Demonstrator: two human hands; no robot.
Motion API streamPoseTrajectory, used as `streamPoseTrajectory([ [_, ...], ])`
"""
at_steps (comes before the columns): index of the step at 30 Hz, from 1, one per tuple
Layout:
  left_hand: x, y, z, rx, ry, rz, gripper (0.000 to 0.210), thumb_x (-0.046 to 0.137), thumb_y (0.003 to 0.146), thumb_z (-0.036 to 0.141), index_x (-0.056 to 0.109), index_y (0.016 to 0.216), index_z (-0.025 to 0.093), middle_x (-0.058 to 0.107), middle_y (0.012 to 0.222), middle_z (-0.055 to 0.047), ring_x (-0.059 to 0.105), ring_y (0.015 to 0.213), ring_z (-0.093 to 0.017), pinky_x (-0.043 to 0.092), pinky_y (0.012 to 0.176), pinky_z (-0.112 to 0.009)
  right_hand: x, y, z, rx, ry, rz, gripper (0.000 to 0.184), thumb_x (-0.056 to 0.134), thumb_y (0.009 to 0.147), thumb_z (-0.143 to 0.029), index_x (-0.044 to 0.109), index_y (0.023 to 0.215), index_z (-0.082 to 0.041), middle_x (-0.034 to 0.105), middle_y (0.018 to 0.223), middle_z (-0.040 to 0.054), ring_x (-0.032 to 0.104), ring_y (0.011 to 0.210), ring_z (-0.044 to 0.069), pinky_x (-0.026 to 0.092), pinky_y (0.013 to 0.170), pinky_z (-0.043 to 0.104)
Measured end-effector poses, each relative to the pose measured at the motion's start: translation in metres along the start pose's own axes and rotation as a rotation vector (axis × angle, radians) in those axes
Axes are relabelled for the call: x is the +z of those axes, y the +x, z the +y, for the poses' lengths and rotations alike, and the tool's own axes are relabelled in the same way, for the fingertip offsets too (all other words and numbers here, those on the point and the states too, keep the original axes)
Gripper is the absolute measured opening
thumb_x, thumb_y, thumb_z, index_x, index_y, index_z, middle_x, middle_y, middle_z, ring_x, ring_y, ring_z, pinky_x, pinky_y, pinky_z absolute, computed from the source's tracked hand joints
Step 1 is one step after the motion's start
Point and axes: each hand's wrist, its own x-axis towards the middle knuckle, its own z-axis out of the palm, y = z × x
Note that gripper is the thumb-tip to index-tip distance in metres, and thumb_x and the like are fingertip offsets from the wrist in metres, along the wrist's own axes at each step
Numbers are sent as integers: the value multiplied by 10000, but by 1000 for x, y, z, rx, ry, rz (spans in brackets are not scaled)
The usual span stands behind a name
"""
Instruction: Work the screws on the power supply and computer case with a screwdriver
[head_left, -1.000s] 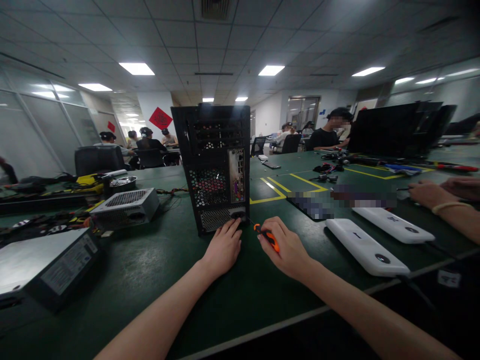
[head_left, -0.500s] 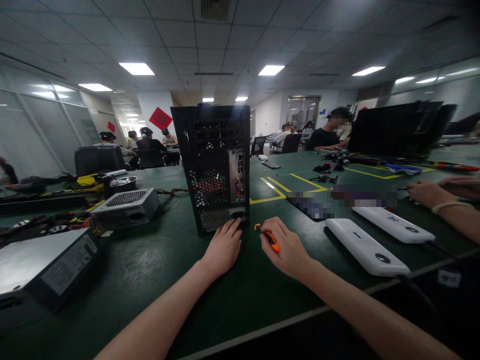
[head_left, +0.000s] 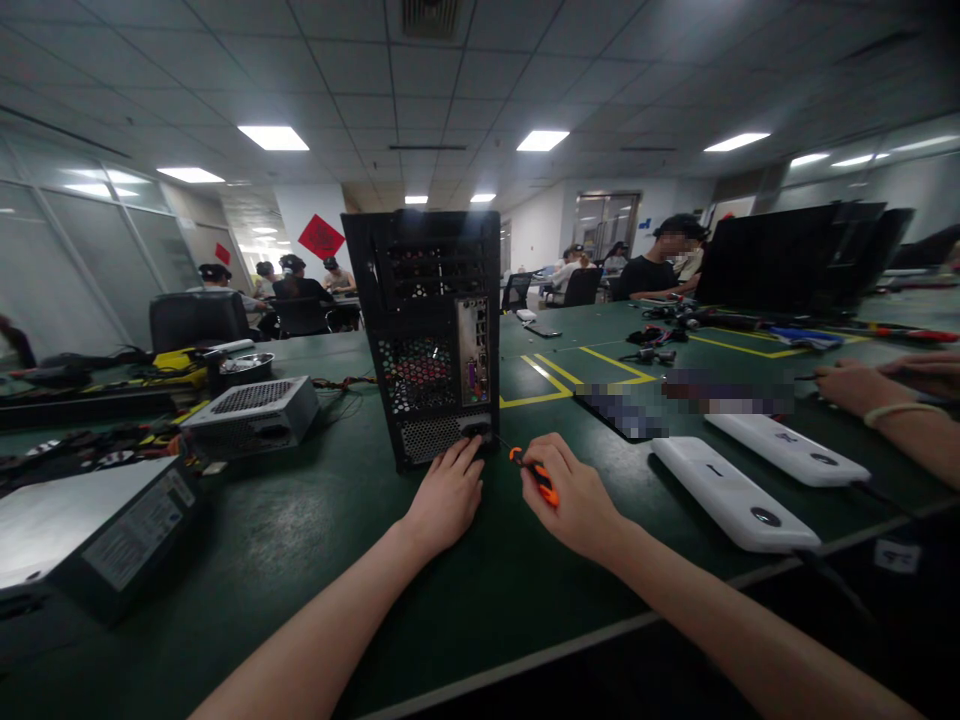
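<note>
A black computer case [head_left: 442, 320] stands upright on the green table, its back with the ports and mesh facing me. My left hand [head_left: 444, 492] rests its outstretched fingertips on the lower edge of that back, by the power supply [head_left: 431, 437]. An orange and black screwdriver [head_left: 541, 482] is gripped in my right hand [head_left: 574, 498]. Its thin shaft points left to the lower right corner of the case; whether the tip sits in a screw is too small to tell.
Two loose power supplies [head_left: 255, 415] [head_left: 97, 540] lie left, near tangled cables. On the right are two white power banks [head_left: 735, 490] [head_left: 787, 448], a dark blurred flat item [head_left: 619, 412] and black monitors [head_left: 780, 262]. Another person's hands [head_left: 862, 390] work at the right edge.
The screwdriver's handle looks slightly turned in my right hand. My left hand and the case have stayed where they were.
</note>
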Motion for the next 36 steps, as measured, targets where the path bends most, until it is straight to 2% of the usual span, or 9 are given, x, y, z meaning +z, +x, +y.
streamPoseTrajectory([
  [3,0,1,0,-4,-4,-8,321,342,848,233,476,1132,165,296,1388,-79,266,1252,-227,325,966,-415,4,-1,3,-68,-44,24,149,454,754,-147,405,889,-186,500,889,64,517,770,173,453,667,318],
  [5,0,1,0,5,-3,-1,324,342,847,225,473,1137,162,301,1385,-78,265,1251,-222,322,970,-406,3,-1,3,-100,-71,10,116,460,749,-134,416,842,-187,513,870,61,515,781,177,445,694,331],
  [8,1,0,-1,9,-2,11,315,349,844,223,479,1125,163,318,1375,-83,274,1247,-218,320,971,-402,0,1,1,-63,-63,11,46,454,787,-178,431,827,-183,508,866,66,521,765,167,451,674,314],
  [11,2,0,-1,13,-1,13,308,348,847,229,485,1115,164,325,1371,-88,268,1251,-217,316,972,-404,-1,1,-1,-5,-1,10,67,420,822,-209,427,882,-181,493,884,68,530,755,153,465,621,275],
  [13,2,0,-1,11,-1,12,310,348,847,229,483,1118,164,320,1374,-86,265,1252,-217,316,972,-405,1,0,0,-20,18,12,96,406,816,-183,418,910,-181,488,895,70,532,759,152,469,604,266],
  [20,1,0,-1,6,2,10,326,340,845,221,480,1134,163,310,1381,-73,267,1250,-220,325,969,-403,4,-1,2,-116,-26,38,120,461,765,-129,416,859,-189,487,902,72,513,793,167,461,695,315],
  [26,1,0,0,9,1,13,316,349,844,228,492,1116,154,316,1377,-82,273,1247,-221,318,975,-402,1,0,1,-28,2,22,123,460,828,-254,395,908,-187,476,896,70,512,763,160,467,642,296],
  [32,2,1,-1,-1,6,2,322,343,843,219,480,1128,160,312,1380,-74,268,1248,-223,331,964,-408,4,-1,2,-73,-2,37,142,454,764,-140,391,883,-186,477,901,72,505,815,174,462,697,320],
  [36,2,1,-1,6,3,9,317,342,845,224,481,1123,160,309,1381,-78,273,1245,-226,330,962,-413,0,0,0,-66,-5,3,77,462,779,-164,414,837,-180,477,899,74,503,806,169,455,707,318],
])
